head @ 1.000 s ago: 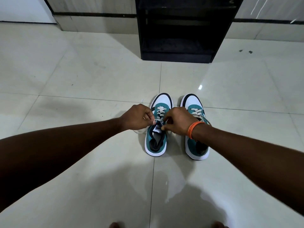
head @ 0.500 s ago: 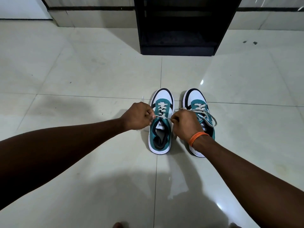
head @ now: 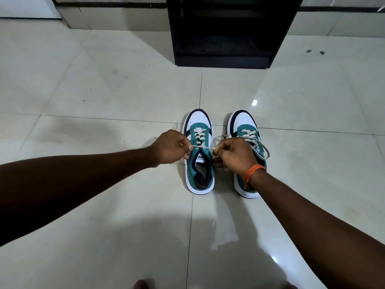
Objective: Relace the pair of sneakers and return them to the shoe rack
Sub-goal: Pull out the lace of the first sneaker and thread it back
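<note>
White lace (head: 201, 147) runs taut over one sneaker (head: 190, 171), left hand (head: 169, 148) and right hand (head: 234, 155) pinching its ends.

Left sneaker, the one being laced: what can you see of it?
The left sneaker stands upright on the pale tiled floor, toe towards the black rack. Teal upper, white toe cap edged in black, white sole, dark lining, white tongue label. Its cream lace criss-crosses the eyelets; the left hand and right hand each pinch an end, held taut across the top. Its mate stands beside it, apart.
</note>
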